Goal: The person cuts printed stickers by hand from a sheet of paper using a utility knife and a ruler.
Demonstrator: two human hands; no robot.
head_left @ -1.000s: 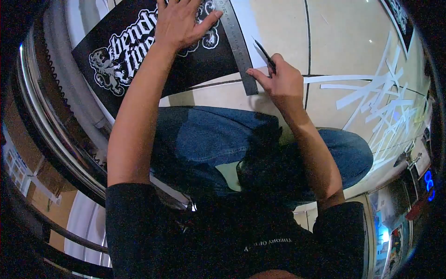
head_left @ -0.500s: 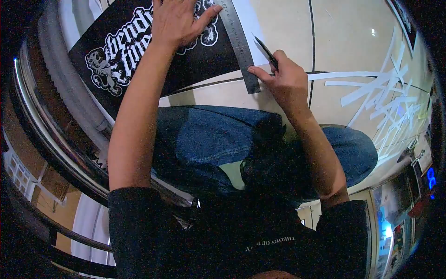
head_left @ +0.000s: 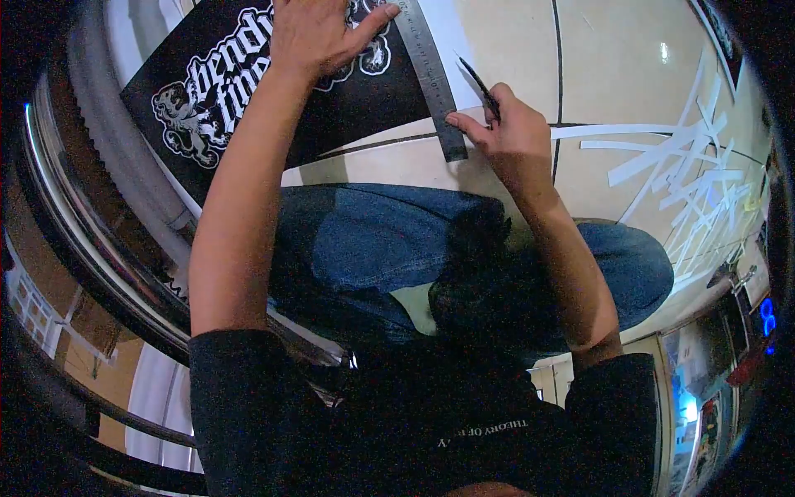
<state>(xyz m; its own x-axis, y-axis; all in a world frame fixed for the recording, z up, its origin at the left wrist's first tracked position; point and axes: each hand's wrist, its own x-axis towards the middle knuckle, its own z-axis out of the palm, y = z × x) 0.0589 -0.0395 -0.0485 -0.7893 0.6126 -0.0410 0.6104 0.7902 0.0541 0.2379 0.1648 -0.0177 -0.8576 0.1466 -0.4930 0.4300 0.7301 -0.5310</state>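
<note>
A black sheet (head_left: pixel 364 116) with white lettering and lion figures lies on the tiled floor, with white paper (head_left: pixel 447 41) showing beyond its right edge. My left hand (head_left: pixel 315 33) presses flat on the sheet, fingers apart, its thumb reaching the upper part of a metal ruler (head_left: pixel 431 83). The ruler lies along the sheet's right edge. My right hand (head_left: pixel 513 132) is closed around a slim dark cutter (head_left: pixel 478 85), whose thin tip points up and left over the white paper. My right thumb is at the ruler's lower end.
Many thin white paper strips (head_left: pixel 638 166) lie in a heap on the tiles at the right. My crossed legs in blue jeans (head_left: pixel 381 240) are just below the sheet. A curved grey padded edge with a shiny rail (head_left: pixel 83 224) runs down the left side.
The ruler's lower end appears slightly farther right and up. My right hand and the cutter have shifted slightly the same way. My left hand still rests on the sheet.
</note>
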